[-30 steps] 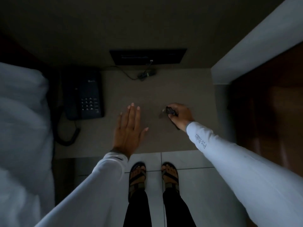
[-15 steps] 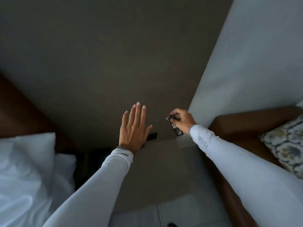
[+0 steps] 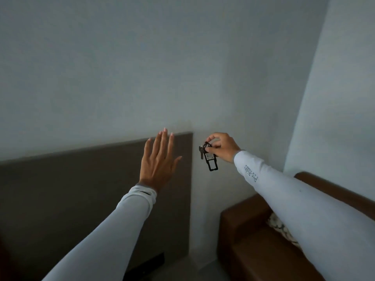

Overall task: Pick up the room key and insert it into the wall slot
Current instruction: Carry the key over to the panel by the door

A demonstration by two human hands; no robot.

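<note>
My right hand (image 3: 222,147) is raised in front of the pale wall and pinches the room key (image 3: 209,157), a small metal key on a ring with a black rectangular tag hanging below the fingers. To its left my left hand (image 3: 160,161) is lifted flat, fingers together and straight, holding nothing, in front of the dark headboard panel (image 3: 81,179). No wall slot shows in the head view.
The pale wall (image 3: 142,67) fills the upper view, with a corner (image 3: 316,78) at the right. A brown sofa (image 3: 253,240) with a patterned cushion (image 3: 282,228) stands at the lower right, under my right forearm.
The view has swung up from the bedside table to the wall. My right hand lifted the key off the table and now holds it in the air; my left hand rose alongside.
</note>
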